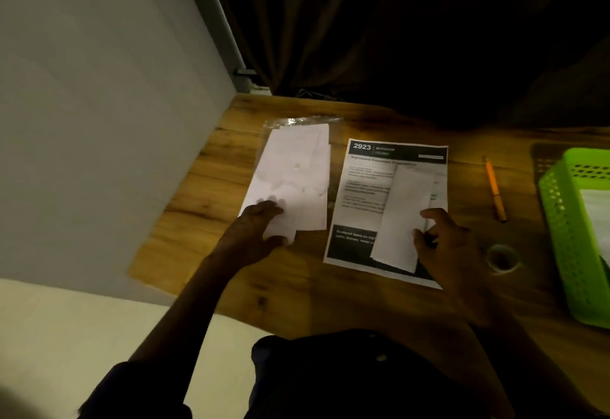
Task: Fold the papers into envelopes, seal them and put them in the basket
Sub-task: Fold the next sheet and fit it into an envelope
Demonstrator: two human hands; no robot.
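On the wooden tabletop (pixel 297 290) lies a printed sheet (pixel 361 194) with a black header that carries the number 2923 and a black band at its near end; the rest of the text is too blurred to read. On top of this sheet lies a folded paper (pixel 404 207), a long white strip, blank on the side that shows, a little tilted. The right hand (pixel 444 247) grips the strip at its right edge near the lower end, with the thumb on the paper and the fingers curled.

To the left, just beside the sheet, is a pile of white envelopes (pixel 293 174) in a clear plastic wrapper (pixel 303 120). The left hand (pixel 257 224) pinches the near end of the pile, fingers on top, thumb at the edge.

At the right stand a green basket (pixel 561 247) with white paper inside, an orange pen (pixel 494 189) and a tape roll (pixel 501 258).
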